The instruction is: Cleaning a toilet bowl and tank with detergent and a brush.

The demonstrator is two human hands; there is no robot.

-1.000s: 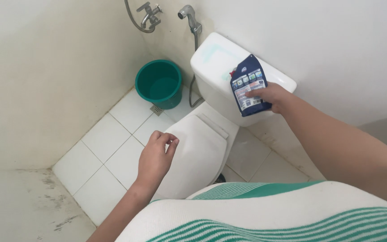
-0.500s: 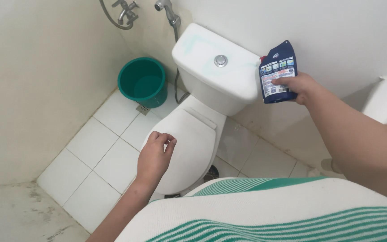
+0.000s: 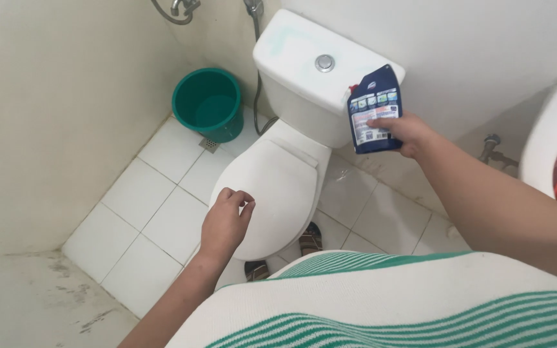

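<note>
Right hand (image 3: pixel 402 132) clamped on dark-blue pouch (image 3: pixel 373 109) – cap half hidden, left hand (image 3: pixel 225 222) loosely curled, empty, over closed toilet lid (image 3: pixel 278 187), hands well apart.

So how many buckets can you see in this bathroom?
1. A green bucket stands on the white floor tiles in the corner, left of the toilet cistern, under the wall tap. Others could sit outside the view.
</note>
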